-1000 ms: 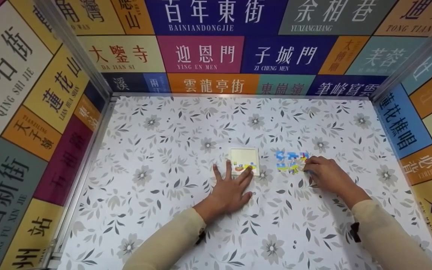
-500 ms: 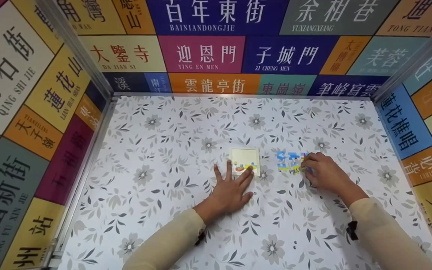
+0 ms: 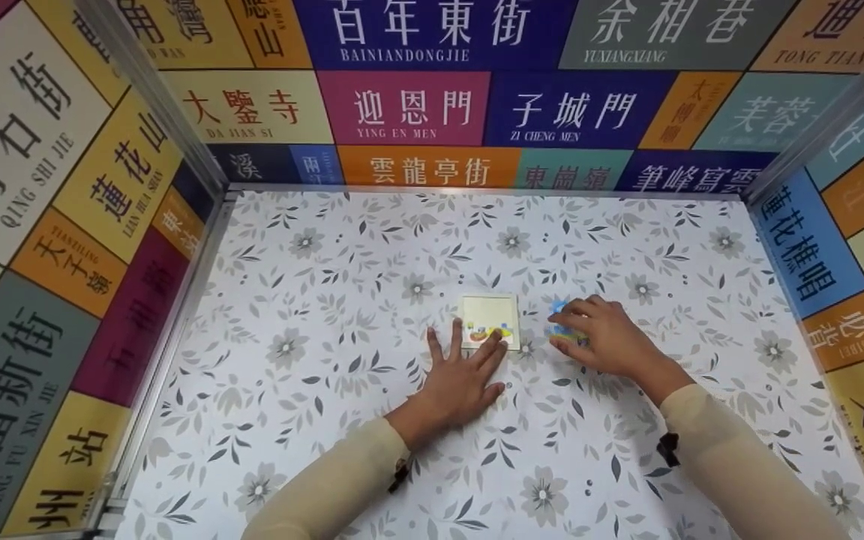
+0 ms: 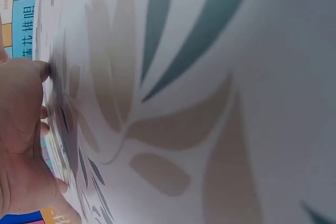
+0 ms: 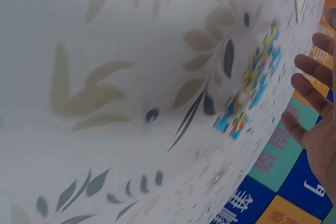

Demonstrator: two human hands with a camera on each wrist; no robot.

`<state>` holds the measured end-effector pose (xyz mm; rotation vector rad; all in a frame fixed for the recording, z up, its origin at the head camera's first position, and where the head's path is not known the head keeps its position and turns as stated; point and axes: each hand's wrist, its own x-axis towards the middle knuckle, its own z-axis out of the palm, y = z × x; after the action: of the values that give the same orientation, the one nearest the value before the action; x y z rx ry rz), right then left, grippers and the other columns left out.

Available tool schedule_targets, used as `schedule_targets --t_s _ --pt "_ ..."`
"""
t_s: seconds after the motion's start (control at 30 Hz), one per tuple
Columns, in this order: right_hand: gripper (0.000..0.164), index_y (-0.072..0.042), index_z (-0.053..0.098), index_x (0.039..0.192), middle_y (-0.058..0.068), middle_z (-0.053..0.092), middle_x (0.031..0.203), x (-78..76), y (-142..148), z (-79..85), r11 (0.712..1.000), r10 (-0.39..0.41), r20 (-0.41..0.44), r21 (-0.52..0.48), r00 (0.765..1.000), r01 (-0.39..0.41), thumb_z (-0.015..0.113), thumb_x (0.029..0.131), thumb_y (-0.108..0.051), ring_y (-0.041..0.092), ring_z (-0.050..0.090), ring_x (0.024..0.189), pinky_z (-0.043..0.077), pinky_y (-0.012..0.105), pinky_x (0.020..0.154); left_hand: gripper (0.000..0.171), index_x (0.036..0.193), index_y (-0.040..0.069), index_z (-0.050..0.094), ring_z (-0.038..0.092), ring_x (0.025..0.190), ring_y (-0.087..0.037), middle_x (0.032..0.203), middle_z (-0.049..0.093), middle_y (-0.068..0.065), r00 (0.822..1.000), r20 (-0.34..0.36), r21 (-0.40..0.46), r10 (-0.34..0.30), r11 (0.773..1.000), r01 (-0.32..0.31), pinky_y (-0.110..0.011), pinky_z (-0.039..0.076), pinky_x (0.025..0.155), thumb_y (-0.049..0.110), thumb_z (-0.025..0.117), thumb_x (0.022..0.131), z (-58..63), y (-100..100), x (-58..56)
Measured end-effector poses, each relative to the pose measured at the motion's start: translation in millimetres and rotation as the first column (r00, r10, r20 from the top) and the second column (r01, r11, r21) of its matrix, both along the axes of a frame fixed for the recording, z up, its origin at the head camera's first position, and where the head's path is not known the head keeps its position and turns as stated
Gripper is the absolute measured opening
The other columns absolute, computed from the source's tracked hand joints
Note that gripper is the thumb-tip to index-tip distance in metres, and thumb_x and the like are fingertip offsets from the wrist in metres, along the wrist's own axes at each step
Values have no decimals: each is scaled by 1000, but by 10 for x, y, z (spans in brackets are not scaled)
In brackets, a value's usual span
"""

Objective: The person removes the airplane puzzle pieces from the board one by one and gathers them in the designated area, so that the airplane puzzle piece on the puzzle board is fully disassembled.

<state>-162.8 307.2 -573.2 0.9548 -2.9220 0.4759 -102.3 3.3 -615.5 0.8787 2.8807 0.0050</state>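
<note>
A small cream square puzzle tray (image 3: 489, 309) lies mid-table, with a few colourful jigsaw pieces (image 3: 479, 335) along its bottom edge. My left hand (image 3: 458, 386) lies with spread fingers, fingertips on the tray's lower part. Beside the tray to the right is a patch of loose blue and yellow jigsaw pieces (image 3: 558, 307), partly hidden under my right hand (image 3: 612, 341). In the right wrist view that hand's fingers (image 5: 312, 95) are apart over the loose pieces (image 5: 254, 74), with nothing between them. The left wrist view shows the left hand (image 4: 21, 129) low over the tablecloth.
A white tablecloth (image 3: 372, 247) with grey leaves and flowers covers the table. Colourful panels with street names (image 3: 417, 109) stand along the back and both sides, meeting at metal posts (image 3: 192, 135).
My right hand has moved left from the right edge of the loose pieces to above them, its fingers spreading. The left hand stays on the tray.
</note>
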Motion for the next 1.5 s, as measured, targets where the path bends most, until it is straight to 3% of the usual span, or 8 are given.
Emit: schedule_targets --t_s 0.27,0.5,0.9,1.17,1.5 --pt "38 -15 80 133 10 73 127 -50 -292 9 999 42 -6 2 999 -42 76 104 -40 36 65 115 51 71 97 75 178 30 25 14 169 -57 188 15 3 999 22 4 36 999 -36 -89 17 123 67 34 114 -37 -34 119" --pt "35 -15 79 134 12 73 128 -85 -496 0 996 87 3 -3 996 -87 76 104 -31 37 65 115 50 72 101 74 177 31 28 17 170 -51 188 18 -2 998 24 1 61 998 -62 -88 20 123 69 32 114 -53 -76 218" --pt "35 -17 76 139 11 72 133 -169 -855 -10 988 147 66 42 987 -150 73 107 -29 37 64 123 49 71 104 74 177 29 30 18 170 -51 188 16 7 999 22 -6 44 999 -44 -90 21 121 68 33 114 -23 -51 212" --pt "35 -19 75 142 8 71 140 -211 -1079 -10 979 143 114 130 983 -158 68 110 -34 35 62 131 48 70 109 78 179 29 22 11 171 -53 189 8 9 996 71 -19 46 999 -44 -92 19 120 70 29 113 -11 -33 194" --pt "30 -21 76 139 7 70 136 -261 -1253 -13 977 142 142 141 980 -162 67 111 -28 34 60 127 47 71 109 76 178 31 25 12 171 -51 188 16 7 995 78 -15 57 998 -56 -90 22 121 70 32 113 1 -20 195"
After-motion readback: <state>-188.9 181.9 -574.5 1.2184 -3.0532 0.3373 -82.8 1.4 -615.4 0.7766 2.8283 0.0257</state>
